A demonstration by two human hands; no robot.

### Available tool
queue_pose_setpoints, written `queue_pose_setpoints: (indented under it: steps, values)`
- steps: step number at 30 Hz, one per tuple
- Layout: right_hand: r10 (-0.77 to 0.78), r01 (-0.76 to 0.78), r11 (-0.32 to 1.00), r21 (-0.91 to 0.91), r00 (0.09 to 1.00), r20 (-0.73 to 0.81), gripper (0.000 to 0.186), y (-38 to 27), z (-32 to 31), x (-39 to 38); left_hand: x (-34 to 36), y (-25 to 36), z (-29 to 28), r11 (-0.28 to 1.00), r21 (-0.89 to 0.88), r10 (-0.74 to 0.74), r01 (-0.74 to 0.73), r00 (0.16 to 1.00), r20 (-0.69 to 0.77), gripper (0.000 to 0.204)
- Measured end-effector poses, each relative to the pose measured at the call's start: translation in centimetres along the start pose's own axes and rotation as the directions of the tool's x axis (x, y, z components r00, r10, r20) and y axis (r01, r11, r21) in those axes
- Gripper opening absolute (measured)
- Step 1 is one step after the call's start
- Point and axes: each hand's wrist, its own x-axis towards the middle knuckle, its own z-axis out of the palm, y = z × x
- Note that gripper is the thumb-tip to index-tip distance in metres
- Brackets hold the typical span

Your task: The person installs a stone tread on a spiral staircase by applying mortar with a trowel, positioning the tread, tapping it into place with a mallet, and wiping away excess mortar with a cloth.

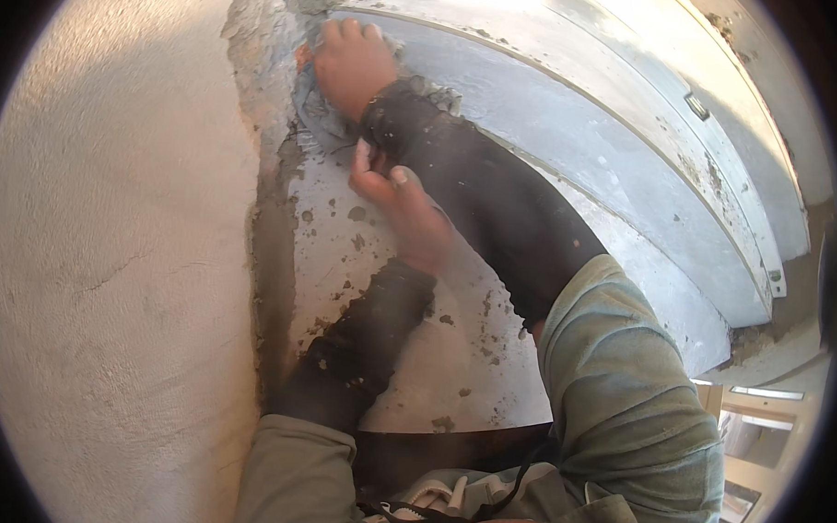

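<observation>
My right hand (354,67) reaches far up to the corner where the wall meets the steps. Its fingers curl down onto a crumpled grey mass (324,120), which could be a rag or wet mortar; I cannot tell which. More of this grey stuff (435,93) shows past the wrist. Nearer to me, my left hand (409,213) hovers by the right forearm's dark sleeve, thumb and forefinger apart, with nothing visible in it. Its other fingers are partly hidden. A pale, spattered surface (451,373) lies under both arms.
A rough plastered wall (115,251) rises along the left, with a brown strip of mortar (273,284) at its foot. Pale curved steps (571,110) sweep across the upper right. A metal strip (748,195) runs along one step. Bits of dried mortar (443,424) dot the surface.
</observation>
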Motion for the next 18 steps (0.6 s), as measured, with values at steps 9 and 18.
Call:
queue_pose_setpoints:
  steps: [9, 18]
  values:
    - [0.173, -0.184, 0.982, -0.036, 0.816, 0.552, 0.022, 3.1, -7.4, -6.7, 2.4, -2.0, -3.0, 0.773, 0.492, 0.346, -0.4, 0.916, 0.2, 0.057]
    - [0.309, -0.532, 0.846, 0.031, 0.538, 0.784, 0.026, 12.8, -17.5, -16.6, 2.2, -1.5, -2.0, 0.763, 0.373, 0.174, -0.528, 0.723, 0.669, 0.04]
